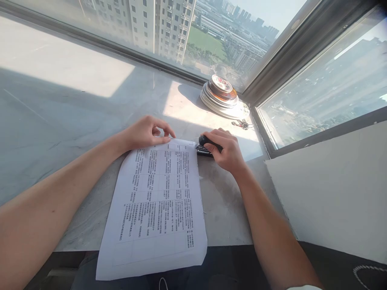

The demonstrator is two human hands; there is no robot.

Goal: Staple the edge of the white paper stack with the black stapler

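A printed sheet of paper (157,201), covered with a table of text, lies on the marble ledge and hangs over its front edge. At its top edge my left hand (148,133) rests with thumb and index finger at the paper, the other fingers curled. My right hand (225,147) is wrapped round a black stapler (205,149), whose front end meets the paper's upper right corner. Part of the stapler is hidden under my fingers. Whether more than one sheet lies there I cannot tell.
A stack of plates (216,100) with a small patterned dish on top stands in the window corner. Beside it lies a small dark metallic object (243,124), perhaps keys. Window frames (284,56) border the marble ledge (75,117), and a white wall (332,185) rises at the right.
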